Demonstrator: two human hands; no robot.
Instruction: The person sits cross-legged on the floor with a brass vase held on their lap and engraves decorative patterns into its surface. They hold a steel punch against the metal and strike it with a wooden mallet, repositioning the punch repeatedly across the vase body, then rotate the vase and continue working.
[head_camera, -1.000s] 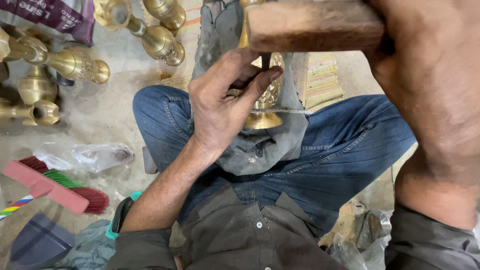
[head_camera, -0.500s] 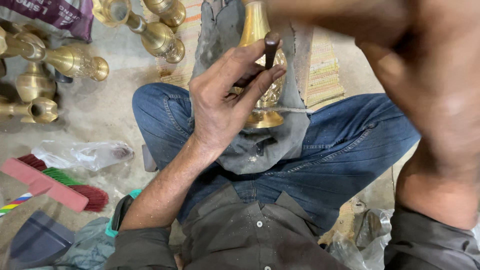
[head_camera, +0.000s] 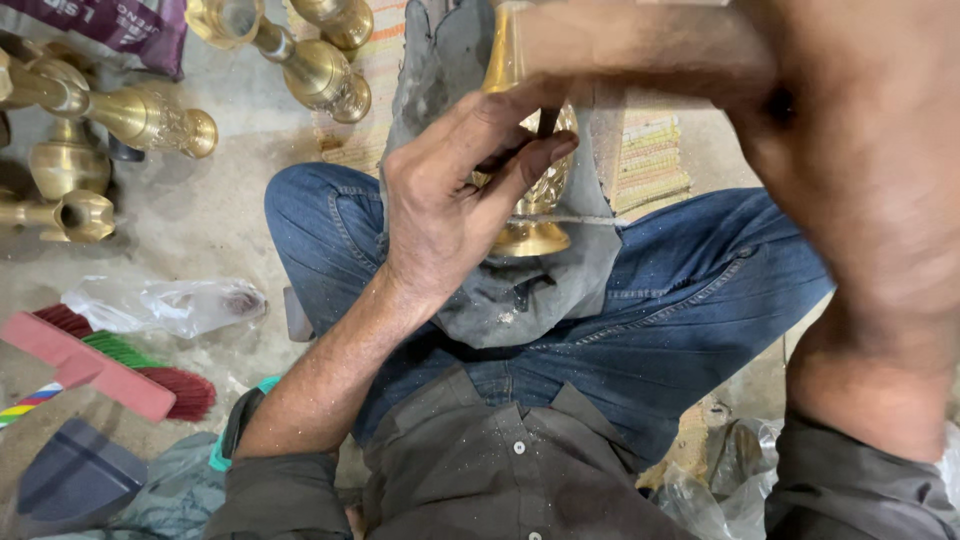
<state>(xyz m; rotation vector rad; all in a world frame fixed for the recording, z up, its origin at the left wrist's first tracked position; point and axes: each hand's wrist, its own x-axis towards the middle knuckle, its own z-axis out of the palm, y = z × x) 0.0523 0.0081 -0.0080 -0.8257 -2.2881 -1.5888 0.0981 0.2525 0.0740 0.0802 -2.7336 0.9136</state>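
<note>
I sit cross-legged with a brass vase lying on a grey cloth across my jeans. My left hand pinches a thin dark chisel between thumb and fingers, its tip set against the vase's patterned body. My right hand is very close to the camera and blurred. It grips a wooden mallet, which stretches across the top of the view just above the chisel's upper end. The vase's neck points away from me and is partly hidden by the mallet.
Several brass vases lie on the concrete floor at the upper left. A crumpled plastic bag and a pink brush with red and green bristles lie at the left. A striped mat lies under the cloth.
The mallet was over the vase, swung up out of view half a second ago, and is now back down above the chisel. My left hand has hardly moved.
</note>
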